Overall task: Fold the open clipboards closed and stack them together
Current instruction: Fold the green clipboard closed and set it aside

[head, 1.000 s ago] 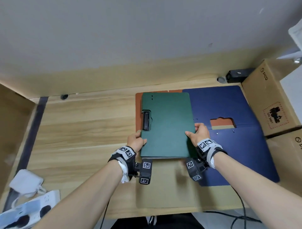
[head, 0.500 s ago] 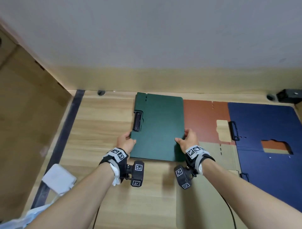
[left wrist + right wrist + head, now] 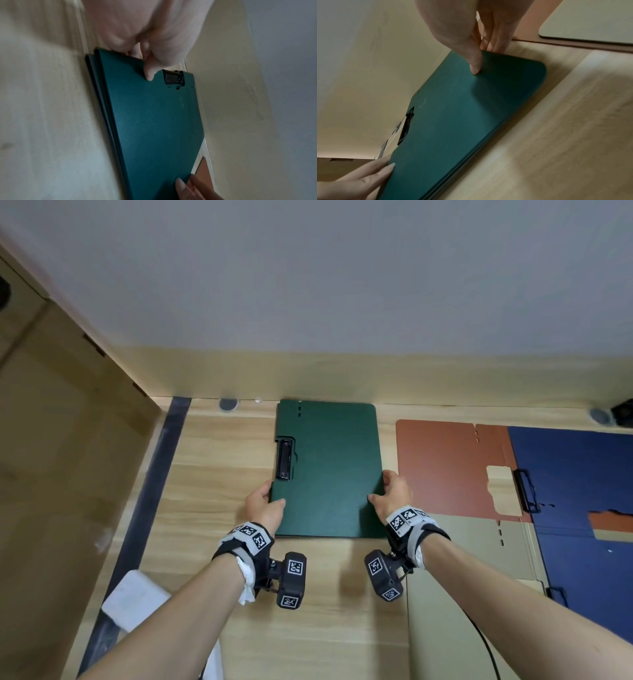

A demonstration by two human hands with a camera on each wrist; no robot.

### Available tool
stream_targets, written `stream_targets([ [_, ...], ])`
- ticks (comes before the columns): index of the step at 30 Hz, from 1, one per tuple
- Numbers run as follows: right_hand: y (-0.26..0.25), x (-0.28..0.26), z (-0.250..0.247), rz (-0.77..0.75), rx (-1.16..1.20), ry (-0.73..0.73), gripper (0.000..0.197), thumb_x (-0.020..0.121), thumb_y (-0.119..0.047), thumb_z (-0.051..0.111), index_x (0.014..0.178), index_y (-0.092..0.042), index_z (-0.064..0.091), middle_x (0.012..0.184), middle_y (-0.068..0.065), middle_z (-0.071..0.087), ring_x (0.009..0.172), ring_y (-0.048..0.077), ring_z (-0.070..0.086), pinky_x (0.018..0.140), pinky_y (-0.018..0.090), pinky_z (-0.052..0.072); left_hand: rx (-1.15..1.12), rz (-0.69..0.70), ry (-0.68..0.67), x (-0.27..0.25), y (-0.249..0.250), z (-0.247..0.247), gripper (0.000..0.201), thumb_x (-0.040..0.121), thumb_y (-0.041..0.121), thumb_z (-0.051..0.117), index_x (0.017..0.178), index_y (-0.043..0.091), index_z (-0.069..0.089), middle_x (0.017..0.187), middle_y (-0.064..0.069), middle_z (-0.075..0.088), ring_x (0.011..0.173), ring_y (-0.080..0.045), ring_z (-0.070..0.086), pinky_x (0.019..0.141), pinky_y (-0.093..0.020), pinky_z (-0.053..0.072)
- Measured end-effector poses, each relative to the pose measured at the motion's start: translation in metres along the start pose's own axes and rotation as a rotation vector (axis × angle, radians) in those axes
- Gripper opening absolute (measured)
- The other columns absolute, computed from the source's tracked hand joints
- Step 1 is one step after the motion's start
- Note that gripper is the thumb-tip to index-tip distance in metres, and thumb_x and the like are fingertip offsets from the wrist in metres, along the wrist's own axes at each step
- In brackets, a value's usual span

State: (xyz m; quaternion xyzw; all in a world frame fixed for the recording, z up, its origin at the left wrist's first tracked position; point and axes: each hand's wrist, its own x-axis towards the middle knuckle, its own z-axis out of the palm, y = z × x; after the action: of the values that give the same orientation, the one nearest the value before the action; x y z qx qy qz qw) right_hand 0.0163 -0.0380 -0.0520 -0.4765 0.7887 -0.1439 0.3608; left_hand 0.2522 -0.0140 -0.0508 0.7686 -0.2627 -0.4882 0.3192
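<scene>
A closed dark green clipboard (image 3: 329, 470) lies flat on the wooden table (image 3: 212, 474) against the back wall, its black clip (image 3: 284, 459) on the left edge. My left hand (image 3: 265, 501) pinches its left edge just below the clip, thumb on top. My right hand (image 3: 392, 494) pinches the right edge the same way. In the wrist views the green clipboard (image 3: 154, 121) (image 3: 462, 115) shows several layers at its near edge. To the right lie open clipboards: a red one (image 3: 442, 467), a blue one (image 3: 575, 474) and a beige one (image 3: 472, 559), overlapping.
A large cardboard box (image 3: 51, 474) stands at the left behind a dark strip (image 3: 150, 498). A white adapter (image 3: 133, 601) lies near my left forearm. A black device (image 3: 623, 410) sits at the far right by the wall.
Both hands have slid the green clipboard to the left, off the red one, onto bare table. A gap now shows between green and red.
</scene>
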Motion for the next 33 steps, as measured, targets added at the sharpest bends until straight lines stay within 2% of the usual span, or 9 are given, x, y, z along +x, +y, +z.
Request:
stream_targets([
  [4,0.001,0.004,0.009,-0.032,-0.01,0.007,0.031,0.074,-0.007,0.069,0.102,-0.014,0.06,0.109,0.01,0.064,0.098,0.03,0.063,0.089,0.042,0.054,0.053,0.06,0.011,-0.008,0.01,-0.002,0.056,0.09,-0.009,0.055,0.142,0.008,0.047,0.13,0.006,0.054,0.122,-0.013,0.052,0.108,-0.027,0.038],
  [6,0.0,0.002,0.009,-0.037,0.012,0.012,0.032,0.077,-0.003,0.062,0.108,-0.011,0.061,0.112,0.013,0.063,0.101,0.031,0.062,0.092,0.041,0.052,0.038,0.067,0.022,-0.011,0.012,-0.003,0.057,0.088,-0.01,0.056,0.141,0.008,0.048,0.132,0.004,0.056,0.122,-0.016,0.055,0.106,-0.028,0.042],
  [10,0.002,0.001,0.007,-0.033,0.072,-0.001,0.034,0.08,-0.001,0.056,0.113,-0.008,0.061,0.113,0.013,0.061,0.104,0.031,0.059,0.093,0.035,0.048,-0.032,0.062,0.032,-0.016,0.011,-0.003,0.057,0.086,-0.016,0.05,0.139,0.004,0.05,0.123,0.003,0.059,0.108,-0.008,0.054,0.087,-0.011,0.042],
  [13,0.002,0.0,0.003,-0.032,0.09,-0.019,0.038,0.082,-0.002,0.056,0.119,-0.007,0.061,0.115,0.014,0.059,0.107,0.031,0.058,0.093,0.034,0.045,-0.063,0.048,0.04,-0.018,0.011,-0.003,0.061,0.086,-0.012,0.052,0.144,0.004,0.043,0.145,-0.004,0.049,0.127,-0.012,0.05,0.097,-0.016,0.036],
  [16,0.002,-0.003,0.001,-0.022,0.14,-0.047,0.045,0.083,-0.004,0.057,0.128,-0.004,0.056,0.125,0.014,0.058,0.117,0.031,0.055,0.102,0.038,0.043,-0.086,0.037,0.045,-0.021,0.009,-0.002,0.06,0.088,-0.007,0.052,0.146,0.004,0.041,0.151,-0.006,0.043,0.139,-0.02,0.042,0.106,-0.021,0.032],
  [21,0.008,-0.009,-0.009,-0.011,0.231,-0.1,0.049,0.085,-0.004,0.055,0.134,-0.008,0.053,0.134,0.009,0.058,0.127,0.028,0.052,0.11,0.041,0.039,-0.101,0.066,0.063,-0.031,0.009,0.0,0.06,0.089,-0.006,0.051,0.146,0.003,0.04,0.152,-0.007,0.042,0.14,-0.022,0.041,0.105,-0.022,0.032],
  [24,0.017,-0.012,-0.023,0.012,0.272,-0.066,0.047,0.088,-0.008,0.057,0.135,-0.01,0.051,0.137,0.008,0.056,0.128,0.025,0.051,0.111,0.039,0.037,-0.08,0.108,0.106,-0.042,0.014,0.006,0.062,0.087,-0.004,0.051,0.147,0.006,0.039,0.153,-0.005,0.04,0.143,-0.022,0.036,0.115,-0.03,0.028],
  [30,0.056,-0.02,-0.079,0.007,0.304,0.003,0.038,0.089,-0.004,0.054,0.126,-0.012,0.058,0.112,-0.004,0.062,0.105,0.013,0.057,0.098,0.028,0.044,0.019,0.259,0.138,-0.068,0.033,0.039,0.057,0.085,0.003,0.053,0.14,0.018,0.05,0.145,0.003,0.05,0.132,-0.02,0.048,0.112,-0.038,0.037],
  [33,0.093,-0.023,-0.109,0.025,0.305,0.011,0.032,0.088,-0.012,0.055,0.118,-0.021,0.061,0.108,-0.009,0.069,0.103,0.013,0.063,0.099,0.035,0.047,0.013,0.295,0.039,-0.086,0.039,0.069,0.049,0.087,-0.001,0.052,0.132,0.015,0.056,0.133,0.0,0.06,0.125,-0.018,0.054,0.108,-0.035,0.041],
])
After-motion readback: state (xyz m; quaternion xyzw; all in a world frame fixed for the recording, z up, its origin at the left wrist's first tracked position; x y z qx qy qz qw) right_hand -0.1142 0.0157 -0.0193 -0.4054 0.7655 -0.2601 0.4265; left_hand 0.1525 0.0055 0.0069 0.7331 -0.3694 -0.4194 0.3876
